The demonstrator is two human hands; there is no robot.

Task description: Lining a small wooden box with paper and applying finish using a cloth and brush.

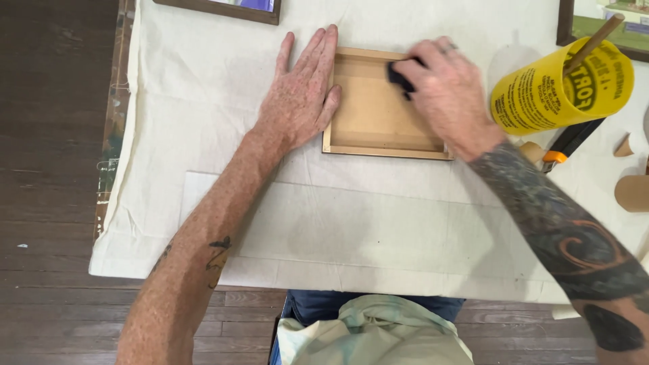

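Observation:
A small wooden picture frame lies face down on a cream cloth, its brown backing board showing. My left hand rests flat with fingers spread against the frame's left edge, pinning it. My right hand is over the frame's upper right corner, fingers closed on a small dark object pressed to the backing. What the dark object is I cannot make out.
A yellow cup with a wooden stick in it stands at the right. A black and orange tool and brown paper pieces lie beside it. Framed pictures sit at the table's far edge. Cream cloth covers the table.

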